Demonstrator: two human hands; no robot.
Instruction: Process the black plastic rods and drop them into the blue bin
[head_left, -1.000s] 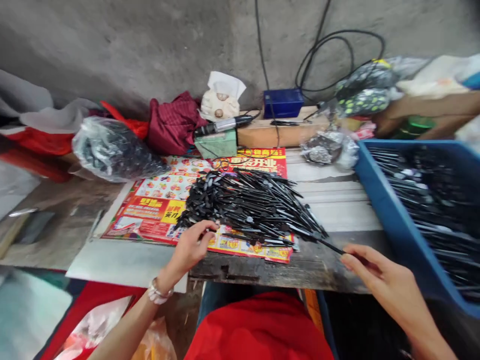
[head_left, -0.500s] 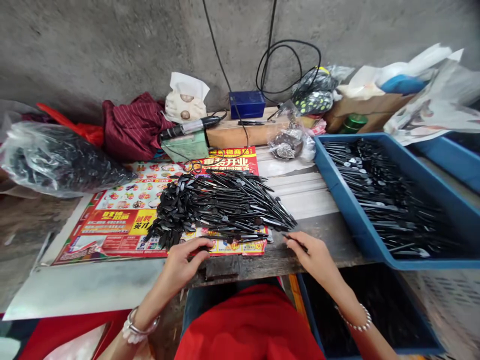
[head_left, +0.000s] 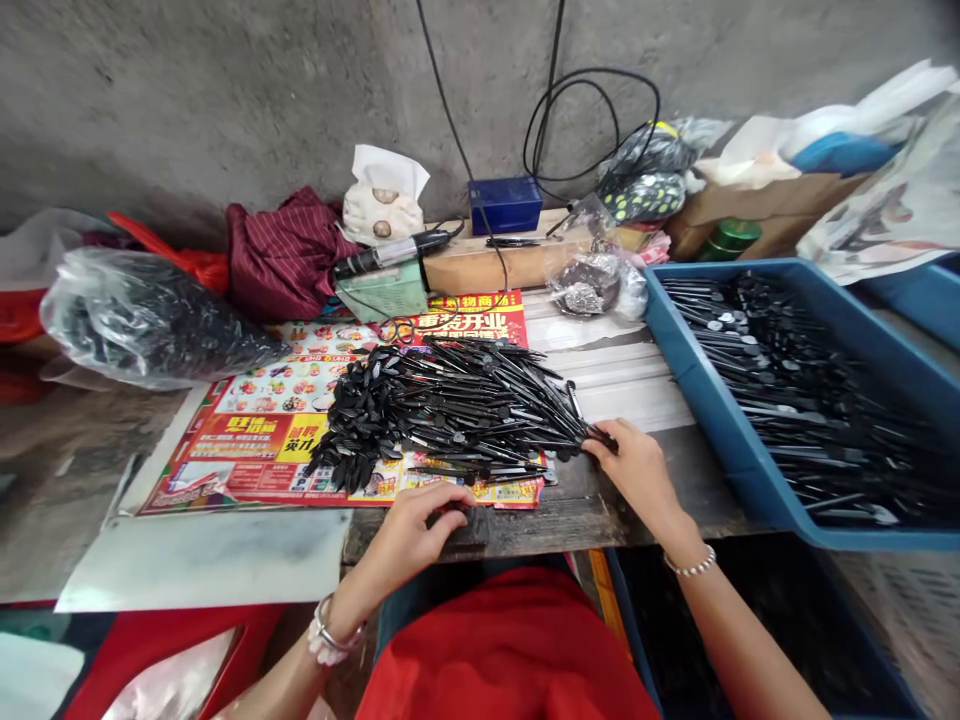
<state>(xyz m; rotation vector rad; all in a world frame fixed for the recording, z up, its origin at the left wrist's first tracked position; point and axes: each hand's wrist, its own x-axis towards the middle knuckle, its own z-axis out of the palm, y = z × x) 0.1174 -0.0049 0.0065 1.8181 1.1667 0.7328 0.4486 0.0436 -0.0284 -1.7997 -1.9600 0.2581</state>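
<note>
A weathered wooden bench (head_left: 592, 500) carries a blue plastic tray (head_left: 709, 400) at right, within easy reach, holding black rods (head_left: 795, 400) laid roughly parallel. Mid-bench, a loose pile of thin black rods with flat rounded heads (head_left: 465, 410) lies on a red-and-yellow printed paper flyer (head_left: 247, 440), apparently shielding it from the rough wood; heads bunch left, shafts fan right. The right hand (head_left: 634, 475) is at the pile's right end, fingers (head_left: 600, 440) against the rod tips; whether they grasp any, I cannot tell. The left hand (head_left: 409, 540) rests released at the bench's near edge, fingers loosely curled.

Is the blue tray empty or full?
Not empty: the blue tray holds many long black pieces, spread across most of its floor.
</note>
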